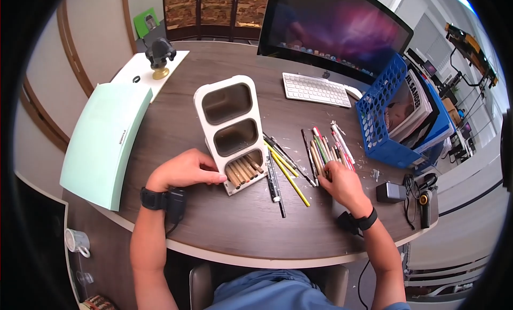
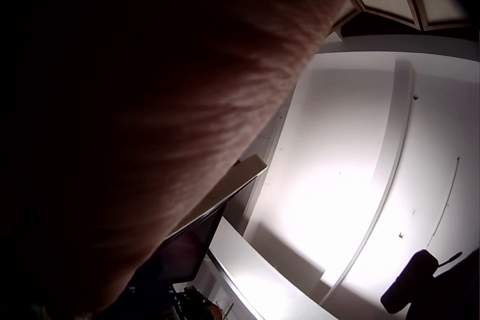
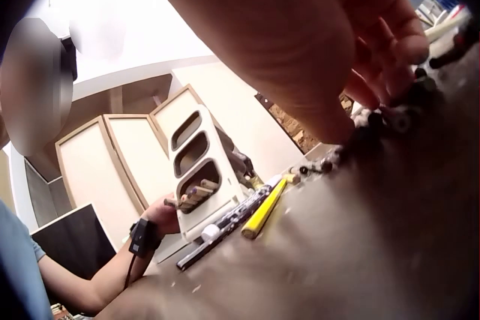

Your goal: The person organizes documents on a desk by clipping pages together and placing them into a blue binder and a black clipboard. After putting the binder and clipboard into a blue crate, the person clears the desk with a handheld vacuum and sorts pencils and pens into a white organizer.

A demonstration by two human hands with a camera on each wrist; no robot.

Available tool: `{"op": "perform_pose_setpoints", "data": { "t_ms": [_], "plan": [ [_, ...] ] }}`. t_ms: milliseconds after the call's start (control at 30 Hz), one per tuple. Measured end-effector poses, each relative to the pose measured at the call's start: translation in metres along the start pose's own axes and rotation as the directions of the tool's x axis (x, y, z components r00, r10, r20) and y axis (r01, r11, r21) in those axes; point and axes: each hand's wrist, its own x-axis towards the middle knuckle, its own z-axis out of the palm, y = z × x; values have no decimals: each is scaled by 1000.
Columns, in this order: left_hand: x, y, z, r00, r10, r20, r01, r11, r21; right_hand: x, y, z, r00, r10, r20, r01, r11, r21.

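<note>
A white pen holder (image 1: pixel 209 132) with three compartments stands tilted on the desk, several brown pencils (image 1: pixel 243 171) lying in its lowest one. My left hand (image 1: pixel 184 170) grips the holder's lower left edge, thumb in front; its other fingers are partly hidden. In the left wrist view, the hand (image 2: pixel 172 110) fills much of the picture. On the right, my right hand (image 1: pixel 342 186) reaches into a loose pile of pens and pencils (image 1: pixel 320 147), its curled fingers pinching at their near ends. Between the hands lie yellow pencils (image 1: pixel 291 181) and a black-and-white pen (image 1: pixel 273 183).
At the back stand a monitor (image 1: pixel 331 32) and a white keyboard (image 1: pixel 315 89). A blue file box (image 1: pixel 382 134) with magazines is to the right, above a dark small box (image 1: pixel 391 192) and cables. A mint-green binder (image 1: pixel 101 144) lies left.
</note>
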Motion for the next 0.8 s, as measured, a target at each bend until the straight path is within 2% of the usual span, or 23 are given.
{"op": "perform_pose_setpoints", "data": {
  "t_ms": [133, 233, 300, 367, 433, 500, 567, 667, 800],
  "plan": [
    [1, -4, 2, 1000, -15, 8, 15, 999, -46, -12, -13, 1, 999, -43, 16, 45, 991, -127],
    [0, -1, 2, 1000, -8, -8, 7, 998, -63, -11, -5, 3, 998, -58, -4, 58, 998, -29],
    [0, -1, 3, 1000, -5, -8, 5, 998, -55, -10, -2, -7, 999, -37, 2, 37, 999, -29],
    [1, -4, 2, 1000, 5, -7, -6, 998, -56, -12, 0, -18, 999, -5, -48, 10, 994, 113],
    [1, -7, 2, 1000, 3, -19, -4, 998, -63, -14, -9, -40, 984, 35, -175, 8, 971, 239],
    [1, -3, 0, 1000, 2, 1, -2, 1000, 2, -18, -37, -66, 999, 52, -3, -48, 940, 338],
    [0, 0, -1, 1000, -29, 1, 29, 999, -22, -22, -56, -57, 994, -110, -19, 107, 894, 435],
    [1, -1, 0, 999, -31, 9, 31, 1000, -1, -8, -94, -48, 964, -262, 38, 224, 884, 409],
    [1, 0, 1, 1000, -22, 13, 23, 998, -53, 22, -131, -23, 943, -316, 107, 271, 912, 307]
  ]
}}
